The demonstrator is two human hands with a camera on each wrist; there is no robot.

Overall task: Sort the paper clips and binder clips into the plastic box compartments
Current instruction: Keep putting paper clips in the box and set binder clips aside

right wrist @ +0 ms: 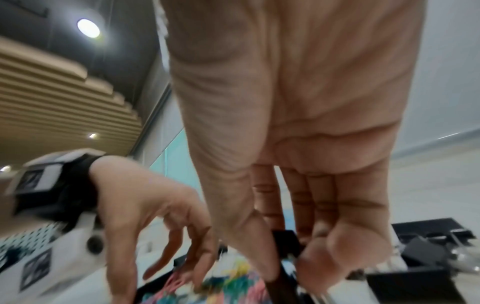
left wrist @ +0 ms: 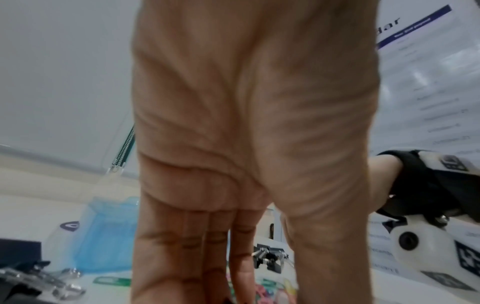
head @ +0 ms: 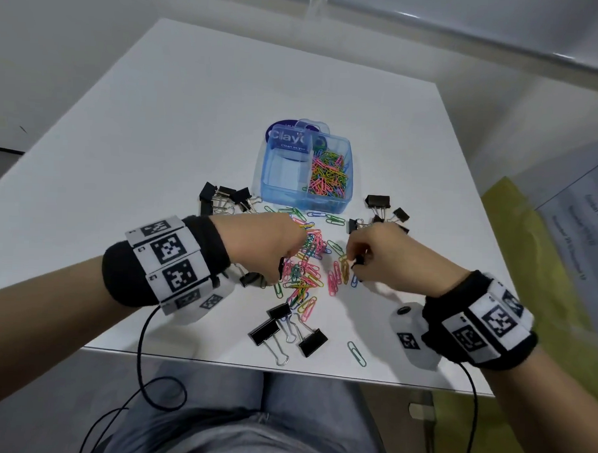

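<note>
A clear blue plastic box (head: 278, 191) stands mid-table; its right compartment holds coloured paper clips (head: 329, 174), its left one is bare. A loose pile of paper clips (head: 306, 271) lies in front of it. My left hand (head: 289, 260) reaches down with spread, lightly bent fingers (right wrist: 179, 253) whose tips touch the pile. My right hand (head: 356, 263) is at the pile's right edge, with thumb and fingers pinching a small black binder clip (right wrist: 285, 239). More black binder clips lie left (head: 223, 197), right (head: 381, 204) and in front (head: 286, 328) of the pile.
A lone green paper clip (head: 356, 354) lies near the table's front edge (head: 284, 366). A blue round lid with a label (head: 288, 136) leans at the box's back. Yellow sheets and printed paper (head: 564, 238) sit off the table's right side.
</note>
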